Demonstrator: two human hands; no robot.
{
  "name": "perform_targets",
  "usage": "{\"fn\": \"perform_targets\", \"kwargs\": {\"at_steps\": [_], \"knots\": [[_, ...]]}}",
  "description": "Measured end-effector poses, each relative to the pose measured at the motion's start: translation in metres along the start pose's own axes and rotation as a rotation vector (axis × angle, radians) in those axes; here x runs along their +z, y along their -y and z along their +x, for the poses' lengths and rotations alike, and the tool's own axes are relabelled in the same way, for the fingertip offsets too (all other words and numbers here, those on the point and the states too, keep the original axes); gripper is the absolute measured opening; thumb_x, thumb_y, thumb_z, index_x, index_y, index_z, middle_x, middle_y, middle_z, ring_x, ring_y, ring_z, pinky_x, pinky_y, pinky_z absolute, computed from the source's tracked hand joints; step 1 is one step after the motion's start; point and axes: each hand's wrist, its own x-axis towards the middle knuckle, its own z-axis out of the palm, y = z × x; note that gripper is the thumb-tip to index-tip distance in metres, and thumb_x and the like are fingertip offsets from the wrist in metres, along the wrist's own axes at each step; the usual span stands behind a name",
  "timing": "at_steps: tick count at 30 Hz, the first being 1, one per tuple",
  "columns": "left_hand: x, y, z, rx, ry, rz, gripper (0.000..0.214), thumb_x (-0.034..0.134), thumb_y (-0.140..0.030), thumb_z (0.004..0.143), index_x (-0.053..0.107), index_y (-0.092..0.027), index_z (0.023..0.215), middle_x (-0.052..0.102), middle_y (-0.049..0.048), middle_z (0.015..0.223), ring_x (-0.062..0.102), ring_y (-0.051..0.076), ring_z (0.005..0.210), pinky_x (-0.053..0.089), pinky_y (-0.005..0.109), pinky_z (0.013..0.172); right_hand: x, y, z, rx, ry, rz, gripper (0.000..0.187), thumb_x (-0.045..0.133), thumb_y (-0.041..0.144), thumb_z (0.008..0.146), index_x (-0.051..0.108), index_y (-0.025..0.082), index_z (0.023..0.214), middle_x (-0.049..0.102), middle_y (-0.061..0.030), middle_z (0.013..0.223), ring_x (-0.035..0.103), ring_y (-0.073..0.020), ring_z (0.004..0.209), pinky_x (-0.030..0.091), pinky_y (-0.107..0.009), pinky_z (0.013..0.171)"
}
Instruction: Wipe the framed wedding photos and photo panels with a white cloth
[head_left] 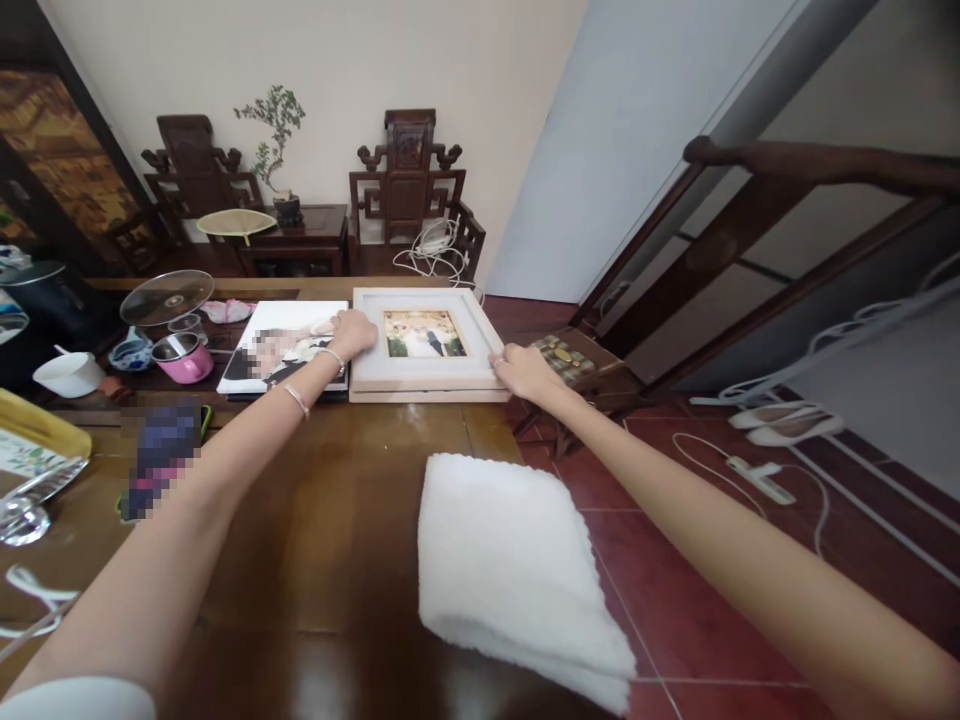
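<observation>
A pale wooden picture frame (pixel 480 378) lies at the far side of the table, with a wide white mat and a small photo of a couple in the middle. It seems to rest on another pale frame of like size. My left hand (pixel 355 332), bracelets on its wrist, is closed at the left edge, its fingertips partly hidden. On the opposite side my right hand (pixel 528 372) is closed around the right edge, thumb on top. Just left of the frame, partly under my left forearm, lies a white album (pixel 289 318) with a photo on its cover.
A folded white towel (pixel 510 560) hangs slightly over the table's right edge. On the left stand a pink mug (pixel 183 360), a white cup (pixel 69 374), a glass lid (pixel 166 297) and a blurred phone-like item (pixel 165 450). A dark wooden chair (pixel 750 220) stands at right.
</observation>
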Motion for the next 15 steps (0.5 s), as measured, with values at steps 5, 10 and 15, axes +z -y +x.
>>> {"fn": "perform_targets", "kwargs": {"at_steps": [5,10,15], "knots": [[0.002,0.006,-0.001,-0.015,-0.009,0.021,0.049,0.049,-0.025,0.088,0.052,0.0,0.13,0.045,0.0277,0.141,0.04,0.039,0.131,0.034,0.047,0.103,0.001,0.003,-0.004,0.008,-0.009,0.005,0.041,0.038,0.033,0.095,0.06,0.003,0.112,0.064,-0.0276,0.113,0.063,-0.0332,0.105,0.045,-0.035,0.083],[-0.003,0.01,-0.006,-0.027,-0.006,0.025,0.048,0.049,-0.034,0.088,0.056,-0.008,0.127,0.048,0.0242,0.141,0.041,0.041,0.131,0.037,0.051,0.1,0.0,0.007,-0.01,0.028,-0.016,0.03,0.04,0.039,0.035,0.094,0.059,0.006,0.114,0.065,-0.0259,0.113,0.064,-0.0326,0.1,0.048,-0.037,0.083],[-0.02,0.031,-0.011,0.016,-0.036,0.027,0.054,0.039,-0.047,0.093,0.059,-0.009,0.125,0.054,0.0224,0.135,0.049,0.037,0.126,0.04,0.045,0.099,-0.007,0.008,-0.025,-0.029,-0.084,0.066,0.047,0.036,0.037,0.095,0.051,0.005,0.126,0.06,-0.0266,0.122,0.058,-0.0359,0.112,0.045,-0.045,0.093]]}}
